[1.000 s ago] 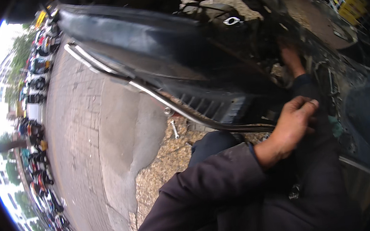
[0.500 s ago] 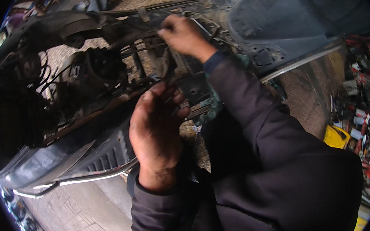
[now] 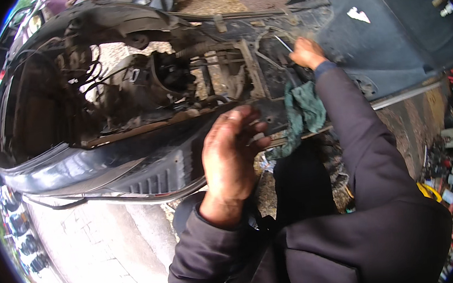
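The rod (image 3: 283, 43) is at one o'clock, its lower end at the curled right hand (image 3: 308, 53); whether gripped, I cannot tell. Cloth (image 3: 307, 106) lies at that hand's six o'clock. Mid-dial, the left hand (image 3: 228, 157) spreads loosely.

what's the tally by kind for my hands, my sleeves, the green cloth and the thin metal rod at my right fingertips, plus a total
Hands: 2 (left hand, right hand)
Sleeves: 2 (left sleeve, right sleeve)
Green cloth: 1
Thin metal rod: 1
Total: 6
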{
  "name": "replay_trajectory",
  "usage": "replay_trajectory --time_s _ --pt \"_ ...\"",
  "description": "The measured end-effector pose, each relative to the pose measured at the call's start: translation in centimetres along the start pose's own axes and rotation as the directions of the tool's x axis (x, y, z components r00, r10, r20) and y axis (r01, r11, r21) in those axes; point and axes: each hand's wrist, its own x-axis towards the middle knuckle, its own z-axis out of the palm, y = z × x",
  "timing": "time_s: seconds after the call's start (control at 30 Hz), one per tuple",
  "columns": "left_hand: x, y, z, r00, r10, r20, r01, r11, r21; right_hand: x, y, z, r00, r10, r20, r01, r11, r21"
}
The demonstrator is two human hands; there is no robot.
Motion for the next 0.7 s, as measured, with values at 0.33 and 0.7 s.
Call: replay_trajectory --time_s 0.33,0.7 --pt "0.1 0.6 0.2 0.999 -0.008 0.047 0.009 1.0 -0.013 0.4 -15.4 -6.1 0.747 -0.528 -0.404 0.661 0.657 0.363" --pt "-0.1 1.7 -0.3 0.999 -0.019 0.046 0.021 0.998 -0.054 2.9 -26.2 -1.6 0.735 -0.569 -0.369 0.678 0.632 0.374"
